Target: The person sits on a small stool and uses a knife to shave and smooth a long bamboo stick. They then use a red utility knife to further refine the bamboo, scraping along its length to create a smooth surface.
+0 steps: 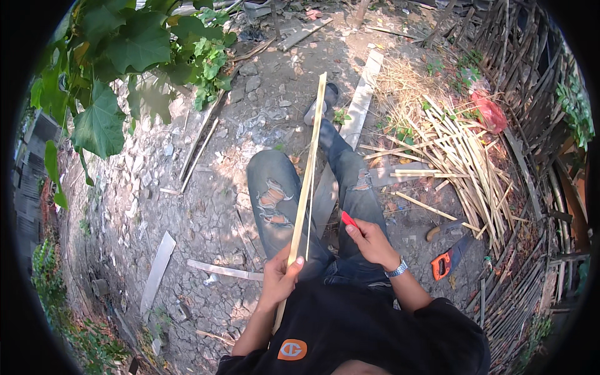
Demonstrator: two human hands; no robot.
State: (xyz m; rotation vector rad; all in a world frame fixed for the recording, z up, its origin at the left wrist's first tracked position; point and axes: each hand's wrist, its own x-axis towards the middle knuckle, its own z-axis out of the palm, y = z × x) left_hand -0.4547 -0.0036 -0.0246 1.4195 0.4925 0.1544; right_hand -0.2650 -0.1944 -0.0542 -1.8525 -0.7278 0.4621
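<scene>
My left hand (282, 275) is closed around the lower part of a long, pale yellow bamboo strip (309, 169). The strip slants up and away from me between my legs, and its near end passes back beside my dark shirt. A thin sliver (309, 228) runs close along the strip's right side. In my closed right hand (372, 242) is a small red tool (348, 219); only its red tip shows past my fingers, so its exact kind is hidden. That hand is to the right of the strip, apart from it, over my thigh.
Many split bamboo strips (472, 169) lie heaped at the right. An orange-handled saw (442, 264) and a wooden-handled blade (440, 231) rest nearby. A board (362, 100) lies beyond my foot. Leaves (100, 119) overhang the upper left; stacked sticks (531, 56) border the right.
</scene>
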